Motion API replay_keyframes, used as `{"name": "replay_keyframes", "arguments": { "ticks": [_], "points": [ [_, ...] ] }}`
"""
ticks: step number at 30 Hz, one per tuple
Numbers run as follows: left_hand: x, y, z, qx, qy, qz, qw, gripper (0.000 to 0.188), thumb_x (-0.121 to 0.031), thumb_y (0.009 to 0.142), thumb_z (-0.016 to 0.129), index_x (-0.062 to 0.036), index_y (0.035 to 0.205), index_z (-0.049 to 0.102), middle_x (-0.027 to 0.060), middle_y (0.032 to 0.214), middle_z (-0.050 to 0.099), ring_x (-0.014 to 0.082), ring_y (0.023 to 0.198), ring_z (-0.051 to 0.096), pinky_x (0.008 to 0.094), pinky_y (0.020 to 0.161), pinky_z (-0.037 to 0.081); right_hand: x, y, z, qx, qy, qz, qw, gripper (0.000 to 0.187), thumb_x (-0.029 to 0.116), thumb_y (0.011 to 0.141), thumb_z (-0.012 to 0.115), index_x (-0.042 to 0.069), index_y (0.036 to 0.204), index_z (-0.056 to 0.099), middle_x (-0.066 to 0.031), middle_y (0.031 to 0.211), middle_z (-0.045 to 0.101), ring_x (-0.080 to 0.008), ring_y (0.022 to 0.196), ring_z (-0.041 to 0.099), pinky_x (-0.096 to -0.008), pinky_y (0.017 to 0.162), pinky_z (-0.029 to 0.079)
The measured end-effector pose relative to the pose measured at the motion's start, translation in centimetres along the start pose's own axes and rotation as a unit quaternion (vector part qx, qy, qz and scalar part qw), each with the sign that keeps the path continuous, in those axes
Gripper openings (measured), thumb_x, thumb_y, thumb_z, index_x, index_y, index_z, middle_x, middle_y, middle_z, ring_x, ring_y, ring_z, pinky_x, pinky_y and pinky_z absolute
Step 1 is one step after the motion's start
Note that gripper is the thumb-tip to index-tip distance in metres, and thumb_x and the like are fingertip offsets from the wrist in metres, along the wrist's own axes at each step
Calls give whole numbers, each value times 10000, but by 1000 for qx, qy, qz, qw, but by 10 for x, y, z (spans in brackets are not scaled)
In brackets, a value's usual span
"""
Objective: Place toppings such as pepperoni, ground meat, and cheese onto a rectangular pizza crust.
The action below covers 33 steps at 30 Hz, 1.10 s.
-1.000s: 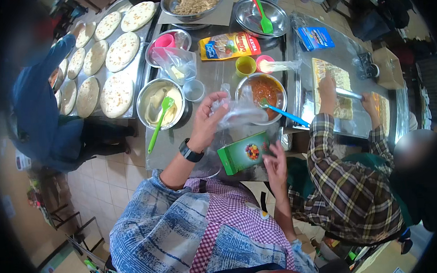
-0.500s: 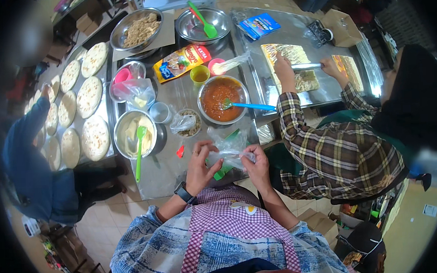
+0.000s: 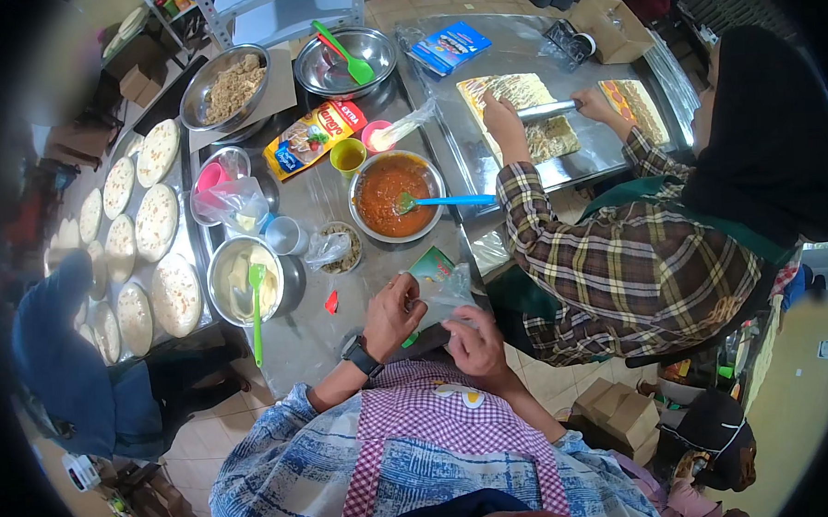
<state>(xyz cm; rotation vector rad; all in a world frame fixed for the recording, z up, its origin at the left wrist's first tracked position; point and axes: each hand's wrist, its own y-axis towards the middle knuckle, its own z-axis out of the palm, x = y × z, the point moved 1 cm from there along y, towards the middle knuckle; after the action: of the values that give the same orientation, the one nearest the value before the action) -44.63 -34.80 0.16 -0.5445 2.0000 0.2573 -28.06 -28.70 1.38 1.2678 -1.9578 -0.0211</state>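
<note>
Plastic (image 3: 450, 292) is apparently being handled. Left hand (image 3: 391, 317) and right hand (image 3: 480, 348) curl, grip impossible to tell; continuing calls for steady pinching.

A green box (image 3: 433, 265), purple-and-white checked apron (image 3: 412, 423), blue-and-white patterned shirt (image 3: 279, 440), orange-red sauce (image 3: 385, 197), lime-green spatula (image 3: 256, 307), and a co-worker's brown-and-yellow plaid top (image 3: 637, 281).

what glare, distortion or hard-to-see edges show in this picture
Head view: pale glare on the steel table at right; same head view: black corners and bowed edges near the rim; head view again: clear plastic by the right hand has faint edges.
</note>
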Motion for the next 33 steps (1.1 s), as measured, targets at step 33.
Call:
{"name": "replay_keyframes", "arguments": {
  "ticks": [33],
  "points": [
    [-9, -40, 41, 107, 149, 188, 965, 232, -149, 742, 578, -59, 930, 475, 108, 830, 525, 279, 769, 570, 355, 640, 473, -29, -28, 46, 11, 766, 421, 486, 386, 287, 943, 339, 67, 1257, 383, -54, 1177, 478, -157, 1080, 476, -300, 884, 413]
  ]
}}
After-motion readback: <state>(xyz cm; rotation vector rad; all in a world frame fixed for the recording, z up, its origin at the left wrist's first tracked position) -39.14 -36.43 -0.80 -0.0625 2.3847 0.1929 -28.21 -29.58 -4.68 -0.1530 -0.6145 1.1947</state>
